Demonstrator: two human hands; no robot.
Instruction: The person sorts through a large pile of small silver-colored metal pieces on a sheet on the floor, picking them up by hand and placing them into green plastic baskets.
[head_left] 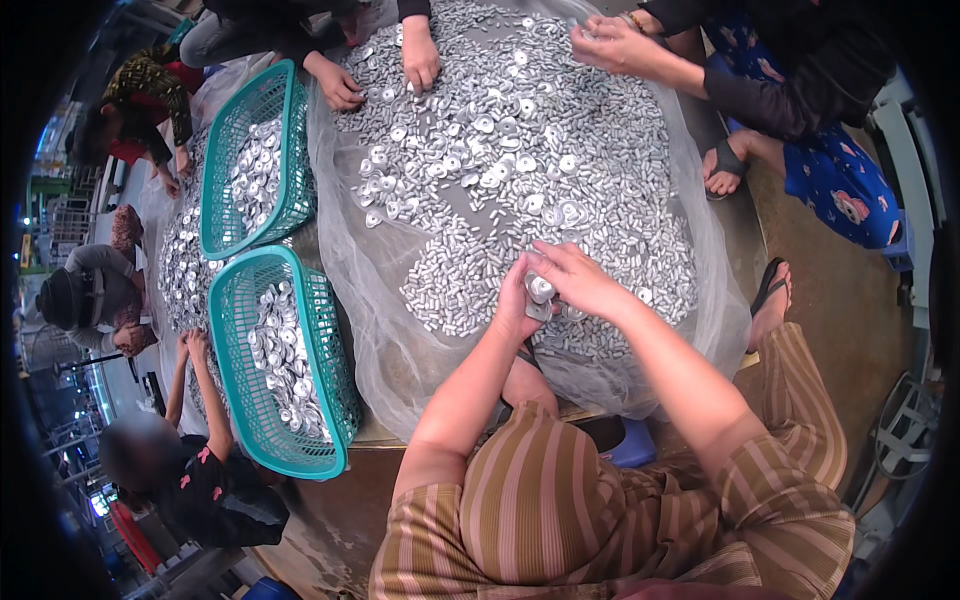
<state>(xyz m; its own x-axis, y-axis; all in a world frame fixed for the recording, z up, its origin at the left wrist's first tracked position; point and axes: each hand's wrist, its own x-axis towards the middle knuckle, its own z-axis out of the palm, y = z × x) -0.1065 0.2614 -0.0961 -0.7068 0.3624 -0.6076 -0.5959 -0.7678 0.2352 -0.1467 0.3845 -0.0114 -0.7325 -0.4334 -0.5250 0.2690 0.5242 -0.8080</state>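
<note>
Close to the near edge of the heap, my left hand (512, 303) is cupped around a few rounded silver metal pieces (540, 290). My right hand (580, 280) meets it from the right, its fingers closed over the same pieces; the fingertips are partly hidden. Beneath and beyond lie many small silver cylinders (440, 285), spread on a translucent sheet (365, 330). Larger rounded silver pieces with a hole or boss in the middle (490, 170) are scattered on top of them, mostly toward the centre.
Two teal plastic baskets (335, 440) stand left of the sheet, each partly filled with rounded silver pieces. Across the heap a person's hands (421, 62) work among the parts. Another person's hands (615, 48) are at the far right. More people sit along the left.
</note>
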